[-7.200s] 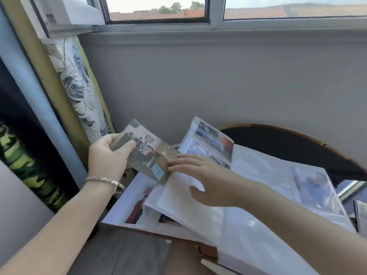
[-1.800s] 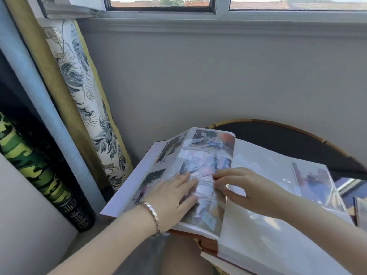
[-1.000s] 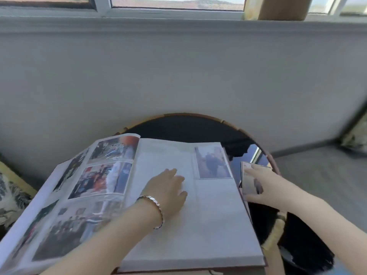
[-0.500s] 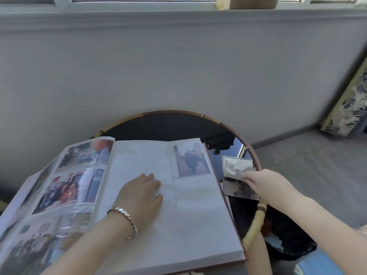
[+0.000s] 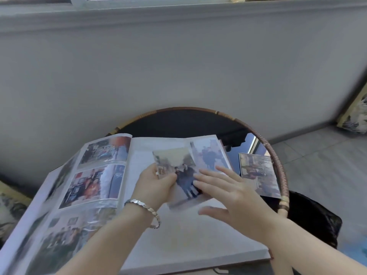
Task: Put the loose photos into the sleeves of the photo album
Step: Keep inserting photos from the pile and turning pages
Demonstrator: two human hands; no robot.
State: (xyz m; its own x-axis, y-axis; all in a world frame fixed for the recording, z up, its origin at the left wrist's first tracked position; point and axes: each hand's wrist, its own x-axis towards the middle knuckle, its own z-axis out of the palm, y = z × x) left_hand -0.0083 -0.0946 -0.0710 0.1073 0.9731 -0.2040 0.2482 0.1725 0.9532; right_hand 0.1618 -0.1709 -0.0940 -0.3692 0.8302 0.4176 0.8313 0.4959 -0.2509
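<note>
The left hand (image 5: 156,185) kept its grip pinched on a loose photo (image 5: 178,165) by the left edge, over the open album (image 5: 178,245) and its right page. The right hand (image 5: 234,197) lay flat, fingers straight, touching that print; spare photos (image 5: 258,175) sat on the tabletop (image 5: 178,124) beside the album

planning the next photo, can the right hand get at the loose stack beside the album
Probably yes: the right hand is open, and the loose stack lies uncovered just to its right.
</note>
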